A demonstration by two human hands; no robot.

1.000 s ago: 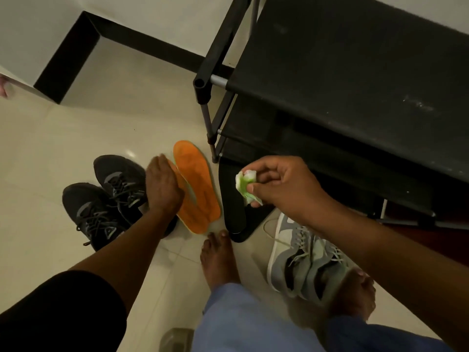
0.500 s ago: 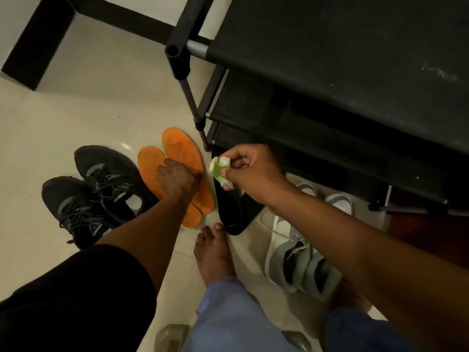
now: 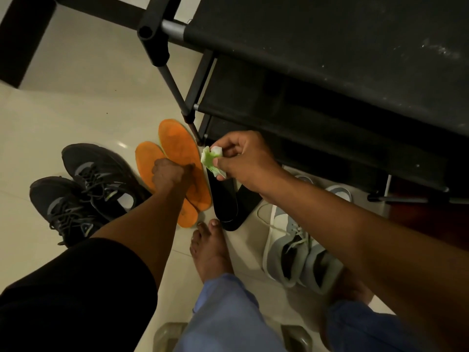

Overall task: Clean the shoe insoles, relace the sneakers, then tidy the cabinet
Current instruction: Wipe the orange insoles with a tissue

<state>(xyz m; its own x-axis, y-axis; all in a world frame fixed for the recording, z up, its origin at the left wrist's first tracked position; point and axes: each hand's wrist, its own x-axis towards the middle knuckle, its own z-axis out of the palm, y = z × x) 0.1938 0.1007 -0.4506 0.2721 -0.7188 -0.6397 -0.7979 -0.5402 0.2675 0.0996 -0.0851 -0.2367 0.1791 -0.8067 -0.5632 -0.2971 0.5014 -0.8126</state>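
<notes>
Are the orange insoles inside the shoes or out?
Out. Both orange insoles lie on the floor tiles beside the black sneakers, overlapping each other.

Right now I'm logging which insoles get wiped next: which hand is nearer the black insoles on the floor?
Right. The right hand, pinching the green-and-white cleaning wipe, hovers over the flat black insoles. The left hand is farther left, on the orange foam insoles.
</notes>
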